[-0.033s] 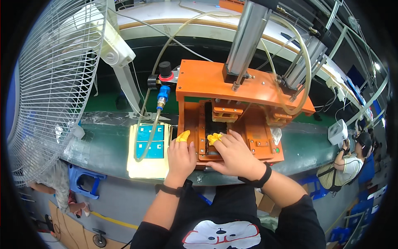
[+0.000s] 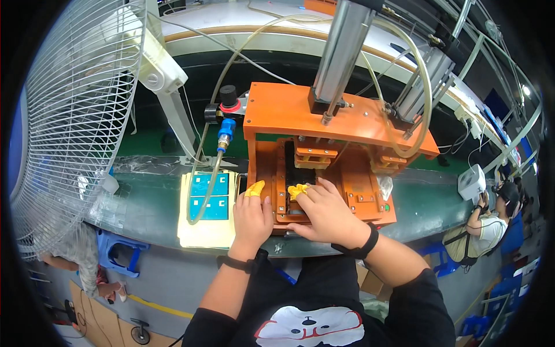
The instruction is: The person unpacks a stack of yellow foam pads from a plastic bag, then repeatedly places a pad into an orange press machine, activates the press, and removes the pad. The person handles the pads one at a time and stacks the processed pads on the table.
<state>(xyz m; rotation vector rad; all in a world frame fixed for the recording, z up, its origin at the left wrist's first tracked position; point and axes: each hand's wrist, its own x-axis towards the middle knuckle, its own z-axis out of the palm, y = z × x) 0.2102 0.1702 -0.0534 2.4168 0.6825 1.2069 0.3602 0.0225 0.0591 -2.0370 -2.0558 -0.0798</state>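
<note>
An orange pneumatic press (image 2: pixel 341 118) stands on the bench in front of me, with a dark slot (image 2: pixel 299 173) in its bed. My left hand (image 2: pixel 253 211) lies at the bed's front left edge, fingers stretched and holding nothing that I can see. Yellow finger cots (image 2: pixel 255 188) cover some of its fingertips. My right hand (image 2: pixel 326 214) reaches over the front of the slot, its thumb spread from the fingers. Yellow cots cover fingertips there too. Whatever lies under those fingertips is hidden. An orange pressing block (image 2: pixel 315 155) hangs above the slot, just beyond my right fingers.
Left of the press lies a pale yellow stack of sheets (image 2: pixel 205 237) with blue panels (image 2: pixel 209 208) on top. A clear hose (image 2: pixel 215 179) loops over it from the blue fitting (image 2: pixel 226 130). A large fan (image 2: pixel 81 115) stands at far left. Another person (image 2: pixel 491 225) sits at right.
</note>
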